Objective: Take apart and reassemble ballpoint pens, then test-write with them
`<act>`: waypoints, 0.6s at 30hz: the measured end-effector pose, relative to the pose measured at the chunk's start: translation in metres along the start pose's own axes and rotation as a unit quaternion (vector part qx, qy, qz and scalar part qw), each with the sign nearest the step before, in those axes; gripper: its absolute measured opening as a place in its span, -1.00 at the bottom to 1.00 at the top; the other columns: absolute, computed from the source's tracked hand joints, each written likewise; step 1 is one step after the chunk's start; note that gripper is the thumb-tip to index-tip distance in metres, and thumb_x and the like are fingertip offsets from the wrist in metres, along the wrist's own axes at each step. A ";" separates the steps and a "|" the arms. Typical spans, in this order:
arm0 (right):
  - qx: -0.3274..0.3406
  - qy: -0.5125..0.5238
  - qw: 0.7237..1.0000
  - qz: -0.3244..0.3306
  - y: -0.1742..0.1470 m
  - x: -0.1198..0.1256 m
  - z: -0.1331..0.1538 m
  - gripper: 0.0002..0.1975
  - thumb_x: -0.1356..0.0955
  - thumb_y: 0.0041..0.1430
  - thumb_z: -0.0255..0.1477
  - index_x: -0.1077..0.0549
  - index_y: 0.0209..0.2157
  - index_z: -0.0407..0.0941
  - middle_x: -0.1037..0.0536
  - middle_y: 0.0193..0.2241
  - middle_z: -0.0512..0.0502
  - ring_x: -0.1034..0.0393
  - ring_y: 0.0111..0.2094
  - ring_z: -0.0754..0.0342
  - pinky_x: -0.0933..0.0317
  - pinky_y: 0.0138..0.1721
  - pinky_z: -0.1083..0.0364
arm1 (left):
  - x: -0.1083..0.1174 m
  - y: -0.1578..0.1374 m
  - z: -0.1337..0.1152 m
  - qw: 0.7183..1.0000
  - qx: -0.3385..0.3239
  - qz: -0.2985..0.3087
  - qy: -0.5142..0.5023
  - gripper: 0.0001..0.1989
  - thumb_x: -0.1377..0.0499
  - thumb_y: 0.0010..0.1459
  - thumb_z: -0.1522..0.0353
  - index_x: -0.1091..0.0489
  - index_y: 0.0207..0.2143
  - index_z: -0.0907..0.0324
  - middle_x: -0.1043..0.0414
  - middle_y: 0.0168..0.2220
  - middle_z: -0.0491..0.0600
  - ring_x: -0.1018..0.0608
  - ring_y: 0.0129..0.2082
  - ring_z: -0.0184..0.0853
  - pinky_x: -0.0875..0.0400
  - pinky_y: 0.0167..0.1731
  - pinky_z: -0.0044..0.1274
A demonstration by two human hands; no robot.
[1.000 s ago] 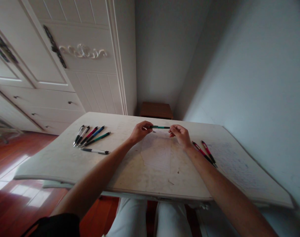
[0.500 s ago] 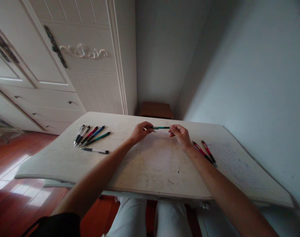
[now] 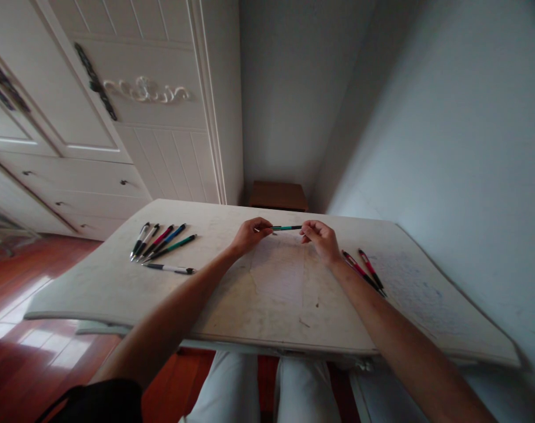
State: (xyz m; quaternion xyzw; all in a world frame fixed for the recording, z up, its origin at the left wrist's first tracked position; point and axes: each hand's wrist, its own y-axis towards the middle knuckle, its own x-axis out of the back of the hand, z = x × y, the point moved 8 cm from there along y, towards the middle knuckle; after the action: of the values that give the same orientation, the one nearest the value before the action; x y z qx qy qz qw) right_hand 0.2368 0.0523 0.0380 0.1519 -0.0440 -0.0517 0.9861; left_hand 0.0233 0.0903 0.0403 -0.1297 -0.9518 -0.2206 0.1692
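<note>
A green pen with dark ends lies level between my two hands, above the far middle part of the white table. My left hand pinches its left end. At the other end, the fingertips of my right hand are closed round the dark tip. Both ends of the pen are partly hidden by fingers. Nearest to my right forearm lie two red-and-black pens, one of them a red pen that sits a little apart from the other.
On the left, several pens lie fanned out, among them a blue pen and a red pen. A white pen lies just below them. A white wardrobe stands at the back left, a brown box-like piece behind the table, a wall on the right.
The view has shifted very slightly. Both hands keep the green pen in almost the same place, and the pens on the table have not moved.
</note>
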 end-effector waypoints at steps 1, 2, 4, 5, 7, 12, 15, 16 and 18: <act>0.000 -0.001 1.000 0.000 0.000 0.000 0.000 -0.58 -0.45 -0.03 -0.06 -0.45 -0.35 -0.13 -0.52 -0.48 -0.03 -0.39 -0.57 0.15 -0.32 -0.48 0.13 | 0.001 0.000 0.000 1.000 0.000 -0.010 -0.006 -0.79 -0.26 0.00 0.26 -0.49 -0.33 0.20 -0.54 -0.39 -0.03 -0.50 -0.44 -0.37 -0.36 -0.41 -0.55; 0.000 -0.004 1.000 0.001 0.001 0.000 0.000 -0.58 -0.45 -0.03 -0.06 -0.44 -0.34 -0.13 -0.53 -0.47 -0.03 -0.39 -0.57 0.15 -0.32 -0.47 0.13 | 0.002 0.000 0.000 1.000 0.000 -0.017 -0.007 -0.79 -0.28 -0.02 0.28 -0.49 -0.33 0.20 -0.55 -0.39 -0.03 -0.50 -0.45 -0.37 -0.36 -0.41 -0.55; 0.000 -0.015 1.000 0.003 0.001 0.000 -0.001 -0.57 -0.43 -0.02 -0.04 -0.43 -0.34 -0.13 -0.53 -0.47 -0.04 -0.39 -0.57 0.15 -0.33 -0.47 0.12 | 0.003 -0.001 -0.001 1.000 -0.003 -0.026 -0.002 -0.81 -0.29 -0.04 0.29 -0.49 -0.35 0.20 -0.54 -0.41 -0.04 -0.49 -0.45 -0.37 -0.37 -0.41 -0.54; 0.001 -0.021 1.000 0.002 0.002 0.000 -0.002 -0.57 -0.42 -0.01 -0.03 -0.43 -0.34 -0.13 -0.52 -0.47 -0.04 -0.38 -0.57 0.14 -0.32 -0.48 0.12 | 0.003 -0.001 -0.003 1.000 -0.006 -0.028 0.002 -0.81 -0.30 -0.05 0.30 -0.50 -0.36 0.20 -0.54 -0.41 -0.04 -0.49 -0.45 -0.37 -0.38 -0.40 -0.53; 0.006 -0.037 0.999 0.004 0.002 0.001 -0.003 -0.56 -0.40 0.00 -0.02 -0.41 -0.35 -0.13 -0.52 -0.48 -0.04 -0.38 -0.57 0.14 -0.31 -0.49 0.12 | 0.002 -0.002 -0.006 0.999 -0.013 -0.031 0.009 -0.83 -0.30 -0.05 0.31 -0.50 -0.37 0.20 -0.54 -0.41 -0.04 -0.51 -0.43 -0.35 -0.41 -0.35 -0.51; 0.031 -0.099 0.994 0.017 -0.001 -0.003 -0.002 -0.61 -0.33 0.10 -0.04 -0.37 -0.37 -0.11 -0.52 -0.48 -0.04 -0.40 -0.56 0.13 -0.27 -0.48 0.14 | 0.005 -0.005 -0.013 0.997 -0.036 -0.059 0.027 -0.89 -0.30 -0.01 0.35 -0.50 -0.38 0.18 -0.55 -0.38 -0.03 -0.54 -0.38 -0.33 -0.44 -0.28 -0.48; 0.042 -0.133 0.990 0.017 -0.003 -0.004 0.000 -0.64 -0.30 0.15 -0.06 -0.34 -0.39 -0.10 -0.52 -0.48 -0.04 -0.42 -0.55 0.11 -0.26 -0.47 0.13 | 0.006 -0.006 -0.018 0.996 -0.052 -0.068 0.039 -0.90 -0.30 0.00 0.38 -0.51 -0.36 0.18 -0.54 -0.38 -0.04 -0.54 -0.38 -0.34 -0.44 -0.27 -0.48; 0.046 -0.142 0.989 0.017 -0.004 -0.004 0.001 -0.65 -0.29 0.16 -0.07 -0.33 -0.39 -0.09 -0.52 -0.48 -0.05 -0.42 -0.55 0.11 -0.26 -0.47 0.13 | 0.006 -0.007 -0.020 0.995 -0.059 -0.068 0.042 -0.90 -0.30 0.00 0.39 -0.51 -0.36 0.18 -0.54 -0.37 -0.03 -0.54 -0.38 -0.34 -0.44 -0.26 -0.48; 0.055 -0.161 0.985 0.020 -0.005 -0.005 0.003 -0.66 -0.28 0.18 -0.08 -0.32 -0.40 -0.08 -0.52 -0.49 -0.05 -0.43 -0.54 0.09 -0.27 -0.47 0.12 | 0.006 -0.008 -0.022 0.994 -0.070 -0.068 0.046 -0.89 -0.30 0.01 0.38 -0.51 -0.35 0.18 -0.54 -0.37 -0.03 -0.54 -0.37 -0.33 -0.44 -0.26 -0.48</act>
State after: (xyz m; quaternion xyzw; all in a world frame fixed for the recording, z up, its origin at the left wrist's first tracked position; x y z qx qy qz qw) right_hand 0.2308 0.0472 0.0391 0.1947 -0.2076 -0.0536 0.9572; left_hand 0.0216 0.0744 0.0587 -0.0662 -0.9319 -0.3030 0.1880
